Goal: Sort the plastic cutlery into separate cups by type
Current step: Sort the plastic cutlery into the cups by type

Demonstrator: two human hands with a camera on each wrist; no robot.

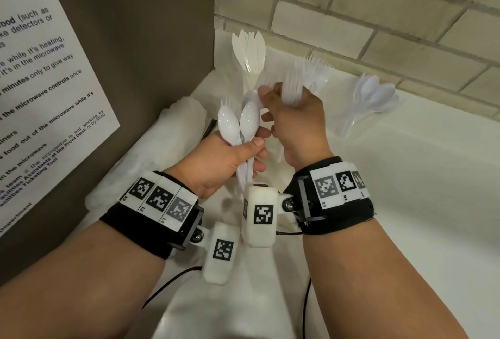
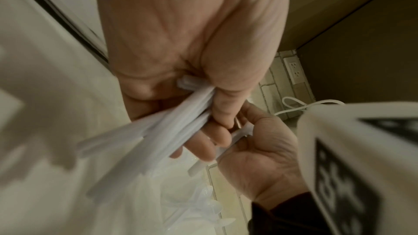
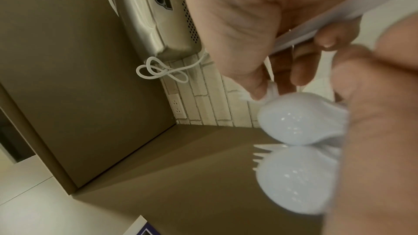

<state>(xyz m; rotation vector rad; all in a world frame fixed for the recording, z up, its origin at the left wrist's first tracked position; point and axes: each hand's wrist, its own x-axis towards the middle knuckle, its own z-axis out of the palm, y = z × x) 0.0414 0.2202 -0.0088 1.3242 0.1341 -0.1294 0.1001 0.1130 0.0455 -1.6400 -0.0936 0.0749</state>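
Two white plastic spoons (image 1: 239, 122) stand bowls-up in the left hand (image 1: 221, 165), whose fingers and thumb curl round a bundle of white handles; the tines of a white plastic fork (image 1: 226, 101) poke up just behind the spoon bowls, so the bundle is mixed. In the left wrist view the handles (image 2: 158, 131) fan out from the closed fist, blurred. The right hand (image 1: 295, 124) sits just beside the left hand, touching it at the fingertips, and grips a bunch of white plastic forks (image 1: 293, 87), tines up, in its curled fingers. Its thumb and forefinger seem to pinch another fork near the spoon bowls, though the right wrist view is too blurred there to be sure.

Beyond the left hand, towards the corner, white plastic knives (image 1: 250, 49) stand blades-up in a clear plastic cup (image 1: 249, 73), the cup itself barely visible. Right of that cup, behind the right hand, more forks (image 1: 315, 70) stand in a second clear cup. Further right again, well apart from the left hand, more spoons (image 1: 376, 92) fill a third clear cup (image 1: 351, 122). All three cups stand on the white counter (image 1: 405, 189) along the pale brick wall (image 1: 378, 13). Left of the left hand rises a brown panel (image 1: 135, 40) bearing a printed white notice (image 1: 40, 81).
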